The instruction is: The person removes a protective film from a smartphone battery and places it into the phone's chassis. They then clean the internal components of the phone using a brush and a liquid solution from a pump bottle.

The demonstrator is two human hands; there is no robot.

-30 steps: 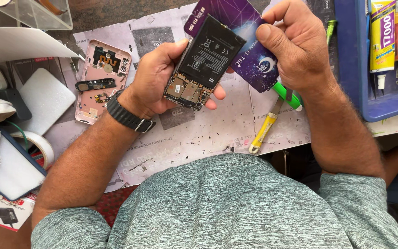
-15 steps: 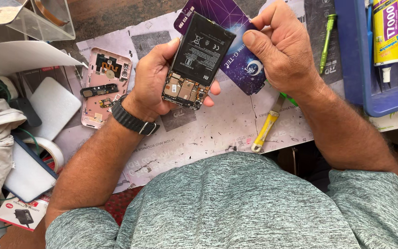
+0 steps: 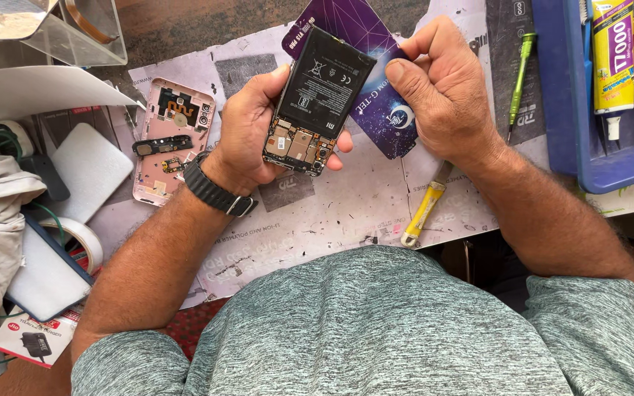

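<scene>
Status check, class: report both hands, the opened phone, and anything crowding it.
Left hand grips opened phone, battery side up. Right hand pinches at its top right edge. Purple card lies underneath; nothing blocks.

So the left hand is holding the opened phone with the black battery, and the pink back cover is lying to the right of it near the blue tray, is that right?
Not quite. The head view shows the pink back cover lying to the left of the opened phone, far from the blue tray. The left hand does hold the phone, black battery showing.
</scene>
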